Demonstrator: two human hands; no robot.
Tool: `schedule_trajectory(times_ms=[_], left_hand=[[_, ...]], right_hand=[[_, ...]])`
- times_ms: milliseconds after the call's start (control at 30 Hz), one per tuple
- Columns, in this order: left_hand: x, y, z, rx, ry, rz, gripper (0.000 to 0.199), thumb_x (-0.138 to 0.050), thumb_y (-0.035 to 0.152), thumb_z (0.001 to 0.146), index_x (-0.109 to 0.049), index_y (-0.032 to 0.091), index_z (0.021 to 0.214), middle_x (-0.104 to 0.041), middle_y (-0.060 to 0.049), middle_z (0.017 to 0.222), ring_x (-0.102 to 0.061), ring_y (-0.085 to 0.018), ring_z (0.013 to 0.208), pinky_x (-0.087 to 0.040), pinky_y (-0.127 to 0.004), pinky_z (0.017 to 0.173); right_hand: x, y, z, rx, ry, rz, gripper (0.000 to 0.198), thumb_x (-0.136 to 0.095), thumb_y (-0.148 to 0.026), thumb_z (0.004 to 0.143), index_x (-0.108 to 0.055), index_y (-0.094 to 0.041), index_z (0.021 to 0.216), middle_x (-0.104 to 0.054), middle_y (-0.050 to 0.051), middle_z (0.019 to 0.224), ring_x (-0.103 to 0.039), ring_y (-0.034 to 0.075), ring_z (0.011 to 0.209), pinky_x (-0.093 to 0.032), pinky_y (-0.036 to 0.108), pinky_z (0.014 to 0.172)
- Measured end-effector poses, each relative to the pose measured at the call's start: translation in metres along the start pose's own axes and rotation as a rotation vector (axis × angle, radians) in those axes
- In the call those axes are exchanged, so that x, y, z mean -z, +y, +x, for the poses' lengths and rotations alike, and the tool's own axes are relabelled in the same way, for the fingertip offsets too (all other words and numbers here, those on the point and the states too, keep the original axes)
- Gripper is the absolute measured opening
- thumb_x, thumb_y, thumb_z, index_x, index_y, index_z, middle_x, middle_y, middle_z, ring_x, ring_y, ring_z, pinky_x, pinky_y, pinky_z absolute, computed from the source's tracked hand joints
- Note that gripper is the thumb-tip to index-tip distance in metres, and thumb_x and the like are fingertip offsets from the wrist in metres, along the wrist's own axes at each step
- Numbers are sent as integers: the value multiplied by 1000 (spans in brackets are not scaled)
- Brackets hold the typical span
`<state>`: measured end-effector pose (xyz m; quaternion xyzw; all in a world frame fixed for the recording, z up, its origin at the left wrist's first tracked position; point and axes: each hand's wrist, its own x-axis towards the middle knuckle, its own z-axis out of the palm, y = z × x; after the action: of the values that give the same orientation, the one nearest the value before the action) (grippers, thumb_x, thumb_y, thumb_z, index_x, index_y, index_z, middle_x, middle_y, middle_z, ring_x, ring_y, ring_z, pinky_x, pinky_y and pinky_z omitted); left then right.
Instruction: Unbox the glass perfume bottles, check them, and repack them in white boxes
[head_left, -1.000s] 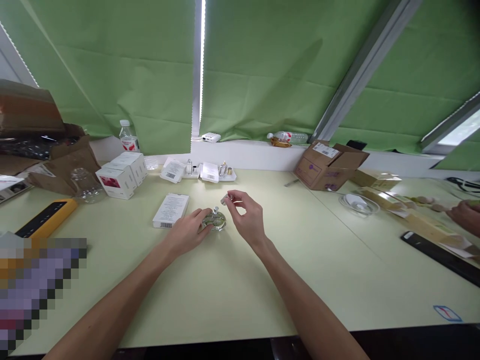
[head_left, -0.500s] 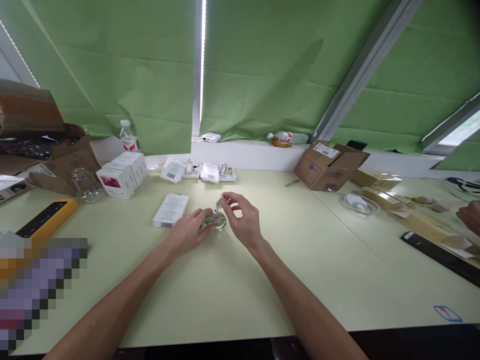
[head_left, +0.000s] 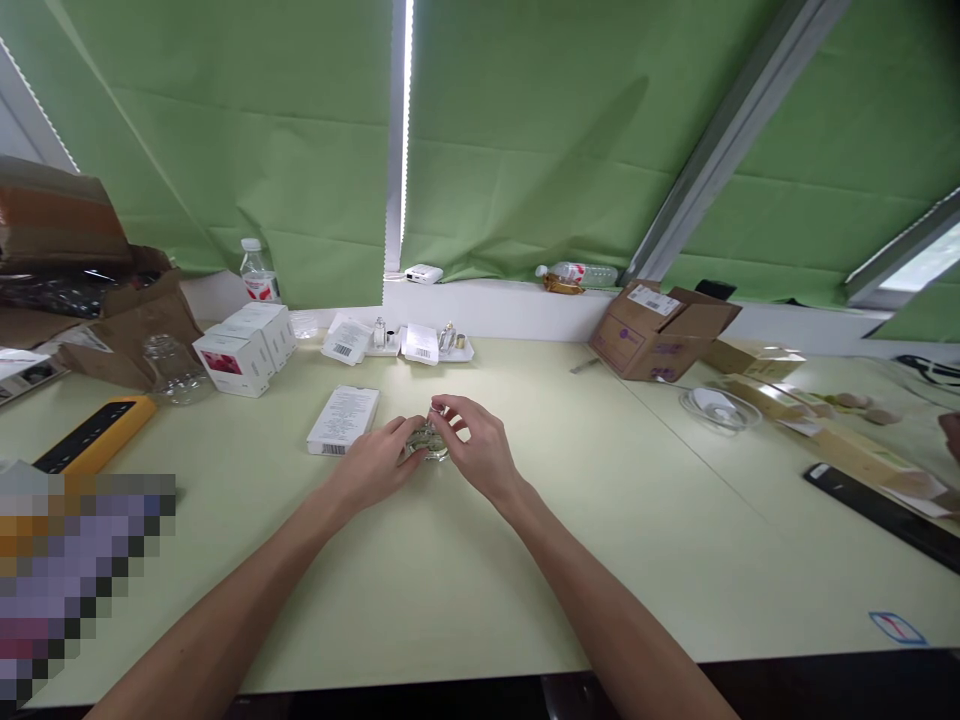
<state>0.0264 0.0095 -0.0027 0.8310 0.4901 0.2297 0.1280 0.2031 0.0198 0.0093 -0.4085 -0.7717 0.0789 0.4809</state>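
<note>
A round, clear glass perfume bottle (head_left: pixel 429 441) sits low at the table's middle. My left hand (head_left: pixel 381 462) is closed around its left side, fingers and thumb pressing on the glass. Over the bottle's neck, my right hand (head_left: pixel 480 445) pinches a small silver cap (head_left: pixel 437 407) between thumb and fingertips. The fingers hide most of the cap, so I cannot tell whether it is fully seated. Just left of the bottle lies a flat white box (head_left: pixel 344 420) with printed text and a barcode.
Opened white packs (head_left: pixel 419 343) with small bottles stand along the back edge. White boxes (head_left: pixel 238 362), a clear jar (head_left: pixel 174 372) and a yellow-black power strip (head_left: pixel 96 436) are on the left. Rightward are a cardboard box (head_left: pixel 643 332), a coiled white cable (head_left: pixel 718 408) and another person's hand (head_left: pixel 951 432).
My right hand has moved slightly left and down, bringing the silver cap from a tilted position onto the bottle's neck. My left hand has stayed on the bottle.
</note>
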Motion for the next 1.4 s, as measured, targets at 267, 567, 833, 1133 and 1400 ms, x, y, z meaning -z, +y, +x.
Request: schedule_trajectory(times_ms=[267,567,833,1133,1400], left_hand=[[0,0,0,4,7,-10,30,-40,37,93,-47,28,121,-60,-3,100,-62,-17,72,-44,-28,60],[0,0,1,-1,3,5,31,-39,37,93,-47,27,122,-59,-4,99,-61,-18,71,-43,-28,59],[-1,0,0,-4,17,0,30,-40,36,93,-47,28,121,-60,-4,101,-61,-18,72,-43,-28,59],[0,0,0,-6,11,8,30,-40,36,93,-47,28,121,-60,-3,99,-61,-17,71,-42,-27,57],[2,2,0,8,5,-18,32,-41,38,92,-48,27,122,-60,-5,101,-62,-18,73,-44,-27,58]], right_hand=[[0,1,0,12,-25,-26,23,-48,-33,93,-62,-25,108,-69,4,100,-65,17,80,-57,32,69],[1,2,-1,22,-34,-25,21,-49,-30,92,-63,-24,105,-70,4,100,-64,17,78,-56,32,69],[-1,6,-2,-3,-21,-18,20,-51,-31,91,-63,-24,105,-70,3,101,-65,17,79,-57,33,69],[0,5,-1,-31,-27,10,17,-51,-31,91,-63,-23,101,-70,3,98,-65,16,78,-57,31,67],[0,6,1,-45,-40,28,17,-51,-34,90,-64,-24,96,-70,2,91,-66,17,76,-58,31,65]])
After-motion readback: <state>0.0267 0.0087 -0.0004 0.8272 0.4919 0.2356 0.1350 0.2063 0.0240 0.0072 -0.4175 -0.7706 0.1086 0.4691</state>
